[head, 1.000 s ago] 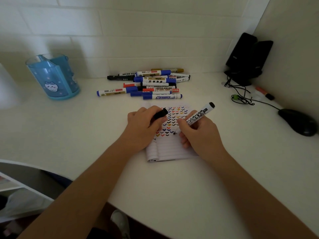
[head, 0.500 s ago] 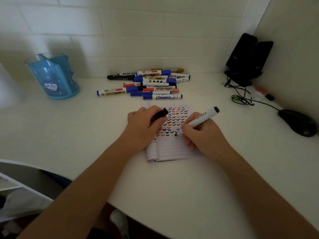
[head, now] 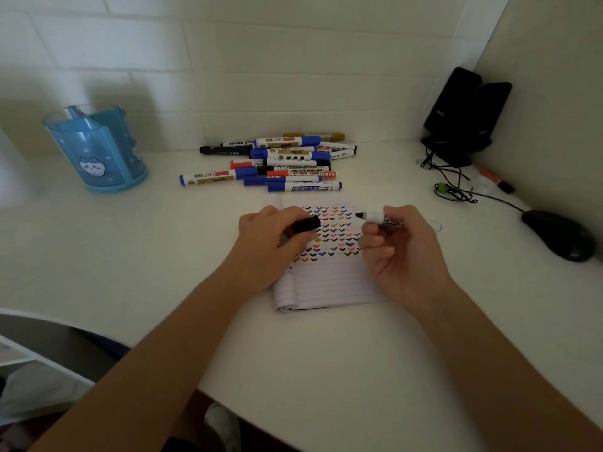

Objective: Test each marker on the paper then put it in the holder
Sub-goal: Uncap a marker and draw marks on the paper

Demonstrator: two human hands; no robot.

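Head-worn view, downward over desk (head: 130,256)

Both bare forearms reach forward and converge. The left grip (head: 270,243) curls knuckles-up around a black cap (head: 306,224). Just right of it, the right grip (head: 404,256), palm turned inward, pinches a marker (head: 375,218), its bare tip pointing at the left grip.

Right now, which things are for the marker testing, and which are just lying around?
For the job: open marker in the right hand, black cap in the left hand, paper, marker pile, blue holder.
Lying about: mouse, speakers, cables, orange pen.
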